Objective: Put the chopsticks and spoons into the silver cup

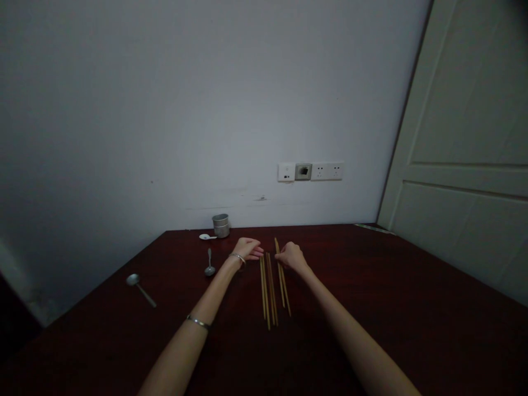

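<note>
Several slim wooden chopsticks [267,291] lie lengthwise on the dark red table, side by side in front of me. My right hand [291,256] is closed in a pinch at the upper part of two more chopsticks [284,286], which lie slightly apart from the others on the right. Just left of the row's far ends, my left hand [248,249] has its fingers stretched out, with the fingertips close to the leftmost chopstick. Whether those fingertips touch it I cannot tell. Nothing shows in the left hand.
A metal cup [221,225] stands at the table's back edge, beside a white spoon [207,237]. Left of my forearm lie a short metal spoon [210,270] and a long-handled spoon [141,289]. Behind the table [371,308] is a wall with sockets [326,171]; a pale door [466,143] is at right.
</note>
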A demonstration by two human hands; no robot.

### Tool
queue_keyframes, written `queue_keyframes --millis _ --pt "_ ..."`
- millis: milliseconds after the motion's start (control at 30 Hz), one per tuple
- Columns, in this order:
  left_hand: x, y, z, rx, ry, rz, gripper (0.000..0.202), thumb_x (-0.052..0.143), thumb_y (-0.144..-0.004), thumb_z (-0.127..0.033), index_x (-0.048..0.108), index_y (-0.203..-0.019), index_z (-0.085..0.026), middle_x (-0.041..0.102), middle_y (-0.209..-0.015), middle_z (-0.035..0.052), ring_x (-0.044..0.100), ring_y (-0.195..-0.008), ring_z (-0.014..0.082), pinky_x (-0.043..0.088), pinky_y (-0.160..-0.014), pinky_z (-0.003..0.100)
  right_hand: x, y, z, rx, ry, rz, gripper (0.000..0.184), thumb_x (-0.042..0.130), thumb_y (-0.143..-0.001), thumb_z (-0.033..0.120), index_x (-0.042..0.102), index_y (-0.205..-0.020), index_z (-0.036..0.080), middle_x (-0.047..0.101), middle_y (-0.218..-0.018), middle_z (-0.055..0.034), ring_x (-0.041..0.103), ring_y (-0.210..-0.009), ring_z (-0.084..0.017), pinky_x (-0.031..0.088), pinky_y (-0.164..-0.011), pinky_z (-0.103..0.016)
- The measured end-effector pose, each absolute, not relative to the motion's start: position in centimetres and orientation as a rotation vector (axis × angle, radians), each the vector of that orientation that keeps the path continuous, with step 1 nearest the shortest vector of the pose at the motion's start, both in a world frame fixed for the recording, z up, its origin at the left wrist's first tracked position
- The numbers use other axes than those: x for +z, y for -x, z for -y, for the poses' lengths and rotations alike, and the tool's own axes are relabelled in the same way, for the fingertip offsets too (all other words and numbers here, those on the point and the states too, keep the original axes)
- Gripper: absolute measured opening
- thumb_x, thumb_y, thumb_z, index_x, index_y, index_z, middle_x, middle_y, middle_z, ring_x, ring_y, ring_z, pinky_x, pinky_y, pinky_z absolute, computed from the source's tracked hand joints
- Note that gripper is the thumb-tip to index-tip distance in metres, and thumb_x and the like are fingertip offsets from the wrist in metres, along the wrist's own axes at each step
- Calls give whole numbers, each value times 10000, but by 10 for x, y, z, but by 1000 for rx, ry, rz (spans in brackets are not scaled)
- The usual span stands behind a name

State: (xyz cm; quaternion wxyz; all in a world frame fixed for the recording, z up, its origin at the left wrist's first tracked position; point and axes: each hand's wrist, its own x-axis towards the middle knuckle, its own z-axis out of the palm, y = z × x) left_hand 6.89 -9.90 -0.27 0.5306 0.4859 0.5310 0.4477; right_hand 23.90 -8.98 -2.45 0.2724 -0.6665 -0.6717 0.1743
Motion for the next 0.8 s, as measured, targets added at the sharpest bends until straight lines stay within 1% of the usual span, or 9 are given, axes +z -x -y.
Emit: queue_keyframes --millis 100,167,333,500,633,800 --pt "-9 -56 94 1109 -1066 -1251 147 620 -680 -217 548 -757 -115 644 -619 88 628 -557 184 501 -567 300 -30 -233 91 408 1887 1858 276 656 -540 293 648 -758 124 666 -785 -141 638 -709 -220 449 -546 -234" --pt "-16 -50 91 1125 -1021 -1245 143 620 -676 -208 548 -755 -112 641 -609 84 628 -554 184 504 -576 308 -33 -228 92 380 1919 1890 311 658 -546 292 641 -803 118 660 -815 -156 638 -739 -235 461 -568 -249" --pt "-31 -40 84 1147 -975 -1265 99 582 -695 -171 545 -758 -104 635 -588 80 623 -538 179 506 -583 309 -39 -222 95 296 1899 1960 306 647 -570 258 622 -840 115 648 -873 -164 630 -795 -265 474 -613 -276" --pt "-35 -38 84 1138 -938 -1285 114 602 -679 -181 550 -747 -105 631 -582 81 621 -545 180 505 -596 312 -43 -220 95 269 1898 1983 270 630 -601 239 622 -838 110 643 -883 -176 624 -823 -274 474 -646 -284" --pt "-35 -38 87 1142 -923 -1301 133 616 -668 -187 554 -745 -100 630 -589 85 618 -541 178 504 -596 315 -45 -221 92 275 1893 2014 285 638 -592 208 622 -858 110 645 -891 -171 621 -837 -275 477 -650 -279" --pt "-40 -36 87 1140 -907 -1328 119 607 -673 -179 552 -739 -97 623 -577 86 611 -519 172 503 -588 311 -43 -223 90 292 1887 2051 291 653 -583 222 624 -850 111 643 -887 -177 628 -814 -273 488 -623 -286"
